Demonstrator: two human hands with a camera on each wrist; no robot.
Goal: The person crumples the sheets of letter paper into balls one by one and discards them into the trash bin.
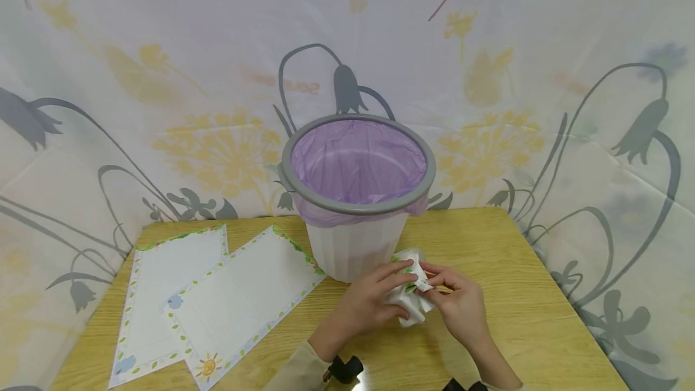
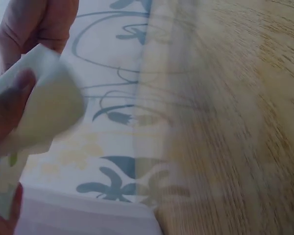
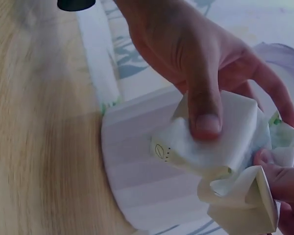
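A crumpled sheet of white paper point(image 1: 408, 305) with bits of green leaf print is between the two hands, just in front of the bin. My left hand point(image 1: 369, 300) grips it from the left; in the right wrist view its thumb point(image 3: 206, 125) presses on a folded face of the paper point(image 3: 235, 129). From the right, my right hand point(image 1: 461, 306) pinches the paper's edge with thumb and fingers, and it shows at the right border of the right wrist view. In the left wrist view the paper point(image 2: 51, 105) is blurred, and part of the left hand is cut off.
A white bin point(image 1: 347, 246) with a grey rim and purple liner point(image 1: 358, 162) stands at the back middle of the wooden table point(image 1: 521, 318). Two flat bordered sheets point(image 1: 174, 294) point(image 1: 244, 300) overlap on the left. A floral curtain point(image 1: 347, 29) hangs behind and at the sides.
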